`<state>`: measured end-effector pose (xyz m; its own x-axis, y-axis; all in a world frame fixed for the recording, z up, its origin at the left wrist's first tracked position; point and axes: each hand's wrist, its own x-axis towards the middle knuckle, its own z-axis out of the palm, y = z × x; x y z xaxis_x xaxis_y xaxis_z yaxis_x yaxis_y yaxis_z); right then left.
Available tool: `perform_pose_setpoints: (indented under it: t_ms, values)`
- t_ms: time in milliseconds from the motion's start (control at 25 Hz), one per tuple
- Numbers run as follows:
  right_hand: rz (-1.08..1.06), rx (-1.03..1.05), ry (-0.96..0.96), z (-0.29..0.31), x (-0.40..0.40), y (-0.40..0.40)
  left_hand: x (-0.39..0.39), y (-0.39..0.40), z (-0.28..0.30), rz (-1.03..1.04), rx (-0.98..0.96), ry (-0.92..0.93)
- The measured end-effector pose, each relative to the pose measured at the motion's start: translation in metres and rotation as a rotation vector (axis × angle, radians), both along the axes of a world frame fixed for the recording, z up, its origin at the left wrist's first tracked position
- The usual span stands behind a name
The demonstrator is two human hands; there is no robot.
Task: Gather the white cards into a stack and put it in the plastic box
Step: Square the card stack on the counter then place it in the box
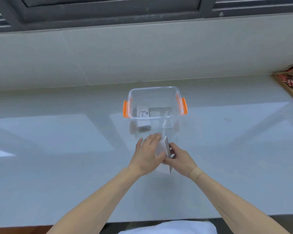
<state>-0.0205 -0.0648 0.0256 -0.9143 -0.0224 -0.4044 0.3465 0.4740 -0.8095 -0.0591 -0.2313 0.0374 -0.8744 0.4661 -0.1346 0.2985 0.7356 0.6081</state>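
A stack of white cards (164, 150) stands on edge on the glossy counter, just in front of the plastic box. My left hand (147, 154) presses flat against the stack's left face. My right hand (180, 157) grips it from the right, fingers at its near edge. The clear plastic box (155, 118) with orange handles stands open a short way beyond the hands. Inside it lie white cards (143, 114), one with printed text, and a second pile to their right.
The white counter (57, 141) runs to a tiled wall under a dark window frame. A wooden tray (287, 86) with red packets sits at the far right edge. The counter's front edge lies near my body.
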Motion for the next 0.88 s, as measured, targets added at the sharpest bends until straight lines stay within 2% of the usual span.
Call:
perform_pose_setpoints:
  t_ms: [160,280,520,880]
  values:
    - [-0.039,-0.193,-0.004,0.045,-0.032,0.020,-0.013,-0.006,0.024,0.289,0.561,-0.388]
    - [0.046,-0.242,-0.002,0.073,-0.052,0.029,-0.016,-0.009,0.038,0.362,0.714,-0.527]
    - [0.136,-0.291,-0.048,0.097,-0.079,0.034,-0.040,0.002,0.063,0.371,0.853,-0.601]
    - [0.129,-0.306,-0.049,0.102,-0.126,0.045,-0.099,0.019,0.076,0.329,0.785,-0.608]
